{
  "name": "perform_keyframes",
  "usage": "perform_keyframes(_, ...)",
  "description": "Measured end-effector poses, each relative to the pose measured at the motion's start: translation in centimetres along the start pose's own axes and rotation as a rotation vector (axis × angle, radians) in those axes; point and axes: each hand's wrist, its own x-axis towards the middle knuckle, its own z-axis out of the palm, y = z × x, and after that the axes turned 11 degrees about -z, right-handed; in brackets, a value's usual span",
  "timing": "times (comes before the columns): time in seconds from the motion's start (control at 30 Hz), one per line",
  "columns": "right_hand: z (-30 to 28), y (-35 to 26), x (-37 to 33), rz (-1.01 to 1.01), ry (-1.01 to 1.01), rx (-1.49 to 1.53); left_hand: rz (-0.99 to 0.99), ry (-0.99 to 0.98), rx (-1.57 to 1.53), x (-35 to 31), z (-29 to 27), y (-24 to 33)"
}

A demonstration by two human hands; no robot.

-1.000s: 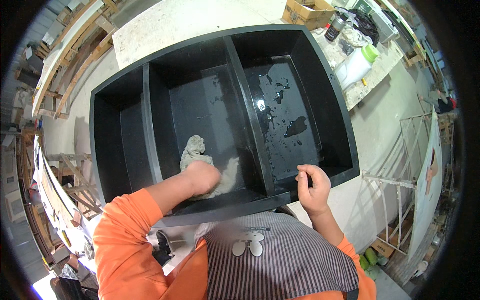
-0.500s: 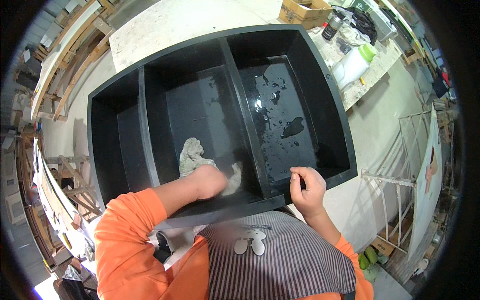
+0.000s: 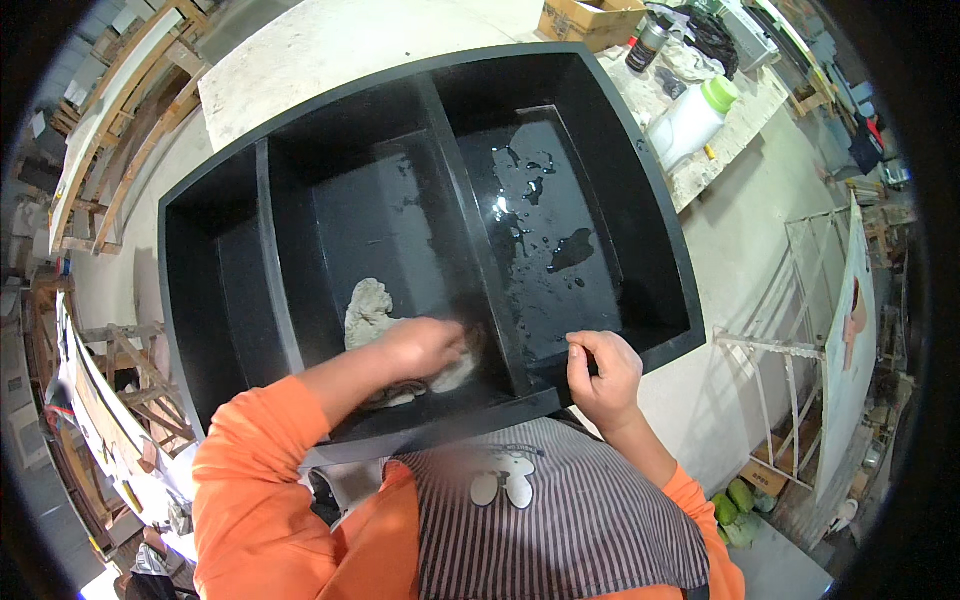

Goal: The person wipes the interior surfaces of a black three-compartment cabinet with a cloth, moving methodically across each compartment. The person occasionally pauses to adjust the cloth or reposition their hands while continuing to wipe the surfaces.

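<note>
"So, where does the cloth [image 3: 368, 308] lie?"

"In the middle compartment [image 3: 375, 210] of the black box [image 3: 195, 280], toward the near end. It is pale and crumpled, and it shows on both sides of the left hand [image 3: 425, 345]."

"Is that hand gripping it?"

"The fingers curl down against the cloth, but their tips are hidden. I cannot tell whether they grasp it or only press."

"And the right hand [image 3: 607, 378]?"

"Folded into a loose fist, thumb against forefinger, at the near end of the right compartment [image 3: 545, 315]. Whether it touches the rim, I cannot tell."

"What is in that compartment?"

"Puddles and scattered drops of liquid [image 3: 573, 250], shining on the dark floor."

"What stands around the box?"

"A pale table [image 3: 285, 60] shows beyond its far side. Near the far right corner are an open cardboard box [image 3: 592, 25] and a dark cylindrical container [image 3: 648, 47]. A white bottle [image 3: 688, 125] with a green cap leans just beside the right wall."

"And the clothes?"

"Orange sleeves [image 3: 262, 440] on both arms, and a striped apron [image 3: 570, 510] just below the near edge."
</note>
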Motion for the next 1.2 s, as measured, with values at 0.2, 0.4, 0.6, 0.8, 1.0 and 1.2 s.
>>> perform_keyframes(0.2, 0.1, 0.0, 0.0, 0.010, 0.002, 0.027, -0.177, -0.205, -0.798, -3.8, -3.2, -2.2)
perform_keyframes(0.4, -0.1, 0.0, 0.0, -0.003, -0.014, 0.023, -0.243, -0.217, -1.394, -5.9, -3.6, -0.9)
perform_keyframes(0.6, 0.0, 0.0, 0.0, 0.008, -0.021, 0.024, -0.232, -0.198, -1.736, -7.3, -3.8, -0.7)
perform_keyframes(0.8, 0.0, 0.0, 0.0, -0.016, -0.027, 0.016, -0.163, -0.193, -1.772, -7.5, -3.2, -0.5)
perform_keyframes(1.0, 0.0, 0.1, 0.1, -0.046, -0.015, 0.010, -0.170, -0.234, -1.675, -7.1, -3.2, -0.4)
perform_keyframes(1.2, -0.2, 0.1, 0.1, -0.032, -0.036, 0.020, -0.193, -0.231, -1.526, -7.1, -3.0, 0.3)
